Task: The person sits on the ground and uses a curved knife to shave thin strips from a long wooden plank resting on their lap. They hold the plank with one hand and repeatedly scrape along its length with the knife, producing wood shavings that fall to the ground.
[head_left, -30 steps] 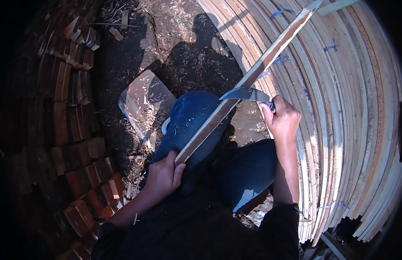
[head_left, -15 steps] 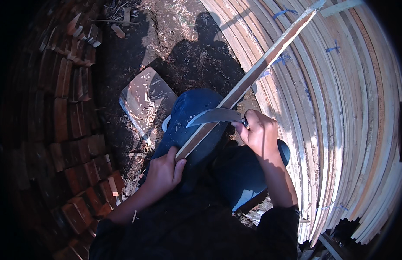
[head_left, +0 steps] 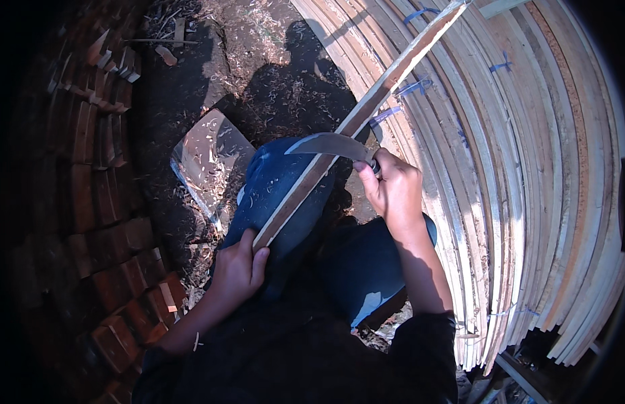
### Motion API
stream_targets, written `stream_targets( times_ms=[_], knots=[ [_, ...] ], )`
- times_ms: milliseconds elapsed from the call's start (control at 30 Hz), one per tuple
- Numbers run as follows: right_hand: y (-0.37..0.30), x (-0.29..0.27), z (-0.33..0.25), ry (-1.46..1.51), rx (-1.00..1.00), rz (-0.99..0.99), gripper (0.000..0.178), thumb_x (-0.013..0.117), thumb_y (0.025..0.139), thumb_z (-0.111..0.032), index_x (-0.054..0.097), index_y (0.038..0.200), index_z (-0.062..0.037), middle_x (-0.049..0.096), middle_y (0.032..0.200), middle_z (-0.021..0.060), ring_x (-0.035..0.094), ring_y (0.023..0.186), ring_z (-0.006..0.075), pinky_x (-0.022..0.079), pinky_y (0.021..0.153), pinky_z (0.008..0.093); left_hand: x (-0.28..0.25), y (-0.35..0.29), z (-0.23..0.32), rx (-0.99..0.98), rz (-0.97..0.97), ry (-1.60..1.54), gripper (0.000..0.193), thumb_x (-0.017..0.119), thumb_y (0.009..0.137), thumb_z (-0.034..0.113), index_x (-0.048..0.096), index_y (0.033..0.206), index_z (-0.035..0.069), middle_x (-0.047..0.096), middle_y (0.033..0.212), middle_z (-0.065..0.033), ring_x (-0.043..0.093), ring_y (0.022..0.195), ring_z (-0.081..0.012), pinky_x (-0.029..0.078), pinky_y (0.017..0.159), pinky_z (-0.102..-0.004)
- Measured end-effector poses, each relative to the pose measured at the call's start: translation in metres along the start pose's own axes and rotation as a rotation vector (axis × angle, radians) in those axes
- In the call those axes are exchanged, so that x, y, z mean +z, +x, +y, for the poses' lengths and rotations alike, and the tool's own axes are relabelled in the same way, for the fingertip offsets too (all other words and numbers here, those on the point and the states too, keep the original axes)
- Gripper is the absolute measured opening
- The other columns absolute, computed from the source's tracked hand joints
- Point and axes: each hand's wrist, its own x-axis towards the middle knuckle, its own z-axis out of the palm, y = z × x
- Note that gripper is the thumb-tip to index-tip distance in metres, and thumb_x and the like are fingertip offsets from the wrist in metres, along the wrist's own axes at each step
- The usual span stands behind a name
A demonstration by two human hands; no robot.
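Observation:
A long wooden strip (head_left: 366,114), brown on its face with pale edges, slants from my lap up to the far right. My left hand (head_left: 239,268) grips its near end, thumb on top. In my right hand (head_left: 396,182) is a curved knife (head_left: 326,144), held by its handle, which the fingers mostly hide. The blade lies across the strip above my knee, its tip pointing left. The strip rests over my blue-trousered leg (head_left: 268,178).
Long pale boards (head_left: 487,175), some tied with blue bands, are piled along the right. Stacked reddish-brown wood blocks (head_left: 90,188) fill the left. A flat board (head_left: 214,151) strewn with shavings lies on the dark ground beyond my knee.
The blade sits farther along the strip from my left hand than before. My view has shifted, so most things appear a little farther left. Both hands keep their grip.

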Motion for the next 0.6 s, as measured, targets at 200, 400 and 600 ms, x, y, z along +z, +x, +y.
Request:
stream_targets(
  times_ms=[200, 400, 600],
  knots=[
    [0.000, -0.016, -0.005, -0.111, -0.036, -0.093, 0.046, 0.068, 0.083, -0.046, 0.055, 0.067, -0.0043, 0.057, 0.059, 0.0115, 0.061, 0.053, 0.0310, 0.048, 0.048, 0.0391, 0.001, -0.002, -0.001, 0.016, 0.012, 0.025, 0.024, 0.056, 0.091, 0.018, 0.051, 0.102, -0.003, 0.059, 0.066, -0.0236, 0.061, 0.061, -0.0427, 0.048, 0.055, -0.0483],
    [0.001, -0.016, -0.001, -0.188, -0.089, -0.047, 0.048, 0.067, 0.083, -0.049, 0.055, 0.064, -0.0064, 0.056, 0.056, 0.0090, 0.060, 0.050, 0.0283, 0.047, 0.044, 0.0369, 0.003, 0.000, 0.001, 0.018, 0.010, 0.031, 0.025, 0.056, 0.091, 0.018, 0.051, 0.104, -0.003, 0.060, 0.069, -0.0237, 0.061, 0.061, -0.0426, 0.048, 0.054, -0.0481],
    [0.023, -0.019, 0.019, -0.292, -0.008, 0.059, 0.049, 0.066, 0.082, -0.051, 0.058, 0.067, -0.0061, 0.056, 0.053, 0.0126, 0.061, 0.054, 0.0339, 0.048, 0.050, 0.0406, 0.005, -0.003, -0.002, 0.020, 0.045, 0.046, 0.025, 0.057, 0.091, 0.019, 0.052, 0.104, -0.002, 0.060, 0.069, -0.0228, 0.062, 0.062, -0.0425, 0.048, 0.055, -0.0485]
  ],
)
